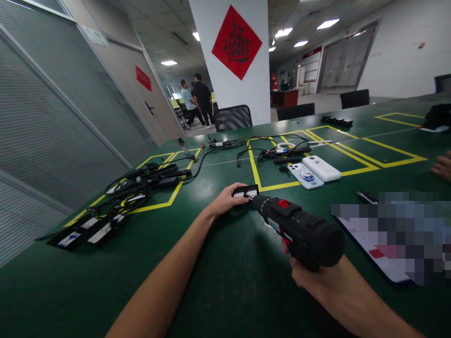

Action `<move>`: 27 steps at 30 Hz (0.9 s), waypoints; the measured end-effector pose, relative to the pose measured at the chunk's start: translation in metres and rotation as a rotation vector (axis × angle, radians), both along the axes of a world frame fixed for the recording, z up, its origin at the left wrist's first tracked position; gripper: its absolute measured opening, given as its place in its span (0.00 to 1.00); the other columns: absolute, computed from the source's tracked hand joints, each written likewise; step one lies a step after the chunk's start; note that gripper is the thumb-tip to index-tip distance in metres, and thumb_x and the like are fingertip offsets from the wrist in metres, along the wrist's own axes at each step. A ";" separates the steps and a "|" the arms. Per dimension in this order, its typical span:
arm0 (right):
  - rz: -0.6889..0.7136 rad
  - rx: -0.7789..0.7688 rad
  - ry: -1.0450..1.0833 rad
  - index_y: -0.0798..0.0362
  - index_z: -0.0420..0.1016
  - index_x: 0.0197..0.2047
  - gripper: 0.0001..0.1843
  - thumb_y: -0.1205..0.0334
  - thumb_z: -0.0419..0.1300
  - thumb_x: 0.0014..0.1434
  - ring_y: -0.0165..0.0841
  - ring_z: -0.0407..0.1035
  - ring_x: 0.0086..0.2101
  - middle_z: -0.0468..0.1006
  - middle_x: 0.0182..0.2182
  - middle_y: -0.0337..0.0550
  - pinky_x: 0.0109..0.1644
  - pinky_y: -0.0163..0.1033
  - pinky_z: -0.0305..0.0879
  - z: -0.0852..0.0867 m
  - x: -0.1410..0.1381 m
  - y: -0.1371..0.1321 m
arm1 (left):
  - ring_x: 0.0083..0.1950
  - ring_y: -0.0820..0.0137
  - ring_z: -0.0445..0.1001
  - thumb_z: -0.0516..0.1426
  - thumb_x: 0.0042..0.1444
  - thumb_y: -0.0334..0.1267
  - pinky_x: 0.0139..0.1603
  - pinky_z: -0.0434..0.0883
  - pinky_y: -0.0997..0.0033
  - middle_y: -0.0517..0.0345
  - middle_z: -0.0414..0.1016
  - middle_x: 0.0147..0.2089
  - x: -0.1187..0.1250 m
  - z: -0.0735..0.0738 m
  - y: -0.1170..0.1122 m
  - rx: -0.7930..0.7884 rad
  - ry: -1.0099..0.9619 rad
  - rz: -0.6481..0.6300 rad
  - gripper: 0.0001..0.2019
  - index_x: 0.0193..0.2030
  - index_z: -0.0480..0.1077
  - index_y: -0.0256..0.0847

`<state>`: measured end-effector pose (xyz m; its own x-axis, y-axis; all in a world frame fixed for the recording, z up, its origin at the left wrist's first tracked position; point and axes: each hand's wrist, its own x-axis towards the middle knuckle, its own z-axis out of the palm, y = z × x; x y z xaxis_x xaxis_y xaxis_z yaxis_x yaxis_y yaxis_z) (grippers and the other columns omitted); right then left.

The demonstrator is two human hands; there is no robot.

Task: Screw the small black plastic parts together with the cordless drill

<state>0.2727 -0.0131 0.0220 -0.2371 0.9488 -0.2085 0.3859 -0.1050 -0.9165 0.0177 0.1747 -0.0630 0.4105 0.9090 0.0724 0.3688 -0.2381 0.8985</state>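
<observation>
White ceiling panels (327, 24) shone brightly from overhead, burning out to plain white; the green table (81, 291) lay dimmer, darkest in the foreground, with a soft shadow below the drill (299, 230); wide-angle distortion tilted the partition (52, 108) at left; coarse pixel blocks (405, 230) masked an area at right; distant people (202, 98) looked soft.

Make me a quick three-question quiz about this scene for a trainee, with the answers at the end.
1. Which hand grips the drill?
2. True or false: the left hand is holding nothing.
3. Which item lies right beside the patterned phone? A) a mug, B) a white slab, C) a pair of scissors.

Key:
1. The right hand.
2. False; it holds a small black-and-white piece at the drill's front end.
3. B.
</observation>
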 end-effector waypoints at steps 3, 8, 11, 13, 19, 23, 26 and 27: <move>0.016 -0.001 0.004 0.53 0.69 0.31 0.04 0.64 0.56 0.50 0.29 0.64 0.26 0.70 0.24 0.36 0.28 0.33 0.61 -0.001 0.000 0.000 | 0.38 0.70 0.68 0.63 0.45 0.41 0.38 0.64 0.73 0.58 0.70 0.41 0.000 0.001 0.000 -0.005 0.005 -0.002 0.26 0.52 0.64 0.40; -0.001 0.007 -0.013 0.54 0.70 0.31 0.04 0.63 0.56 0.50 0.28 0.62 0.24 0.68 0.22 0.35 0.26 0.32 0.60 -0.001 0.000 0.000 | 0.37 0.70 0.68 0.62 0.45 0.41 0.37 0.64 0.73 0.58 0.70 0.40 0.001 0.001 -0.001 -0.005 0.010 -0.009 0.26 0.52 0.64 0.40; 0.025 0.030 0.013 0.54 0.70 0.31 0.04 0.64 0.56 0.50 0.27 0.61 0.23 0.67 0.22 0.34 0.25 0.31 0.60 -0.001 0.001 0.000 | 0.37 0.69 0.68 0.62 0.45 0.41 0.38 0.65 0.72 0.57 0.71 0.41 0.001 0.001 0.000 0.001 0.020 0.001 0.26 0.52 0.64 0.40; 0.025 0.033 0.011 0.54 0.71 0.31 0.04 0.64 0.56 0.50 0.27 0.61 0.23 0.68 0.21 0.35 0.25 0.31 0.60 0.000 0.002 0.000 | 0.38 0.68 0.69 0.62 0.45 0.41 0.39 0.66 0.71 0.56 0.71 0.41 0.001 0.001 0.000 0.002 0.023 0.007 0.26 0.52 0.64 0.40; 0.044 0.058 -0.039 0.54 0.70 0.29 0.03 0.64 0.56 0.50 0.29 0.63 0.24 0.70 0.23 0.37 0.26 0.32 0.60 -0.001 0.001 0.002 | 0.42 0.66 0.70 0.62 0.46 0.39 0.42 0.67 0.69 0.54 0.72 0.44 0.000 0.001 -0.002 -0.008 0.009 0.002 0.26 0.53 0.63 0.39; 0.046 0.079 -0.035 0.54 0.70 0.29 0.03 0.65 0.56 0.50 0.29 0.64 0.25 0.71 0.24 0.37 0.27 0.32 0.61 -0.001 0.001 0.002 | 0.44 0.66 0.70 0.62 0.45 0.37 0.44 0.67 0.68 0.55 0.71 0.45 -0.001 -0.001 -0.001 -0.006 -0.019 -0.013 0.26 0.53 0.63 0.41; 0.031 0.090 -0.035 0.54 0.71 0.29 0.03 0.66 0.56 0.48 0.28 0.63 0.23 0.70 0.22 0.36 0.25 0.32 0.60 -0.002 0.001 0.001 | 0.44 0.66 0.70 0.62 0.45 0.37 0.46 0.66 0.68 0.56 0.70 0.45 -0.001 -0.002 0.000 0.014 -0.044 -0.024 0.25 0.52 0.64 0.41; 0.028 0.095 -0.036 0.54 0.71 0.29 0.03 0.66 0.56 0.48 0.28 0.63 0.23 0.71 0.22 0.36 0.25 0.32 0.60 -0.002 0.001 0.001 | 0.45 0.66 0.69 0.61 0.46 0.37 0.47 0.66 0.67 0.55 0.70 0.47 -0.001 -0.002 0.000 0.033 -0.029 -0.029 0.23 0.50 0.66 0.41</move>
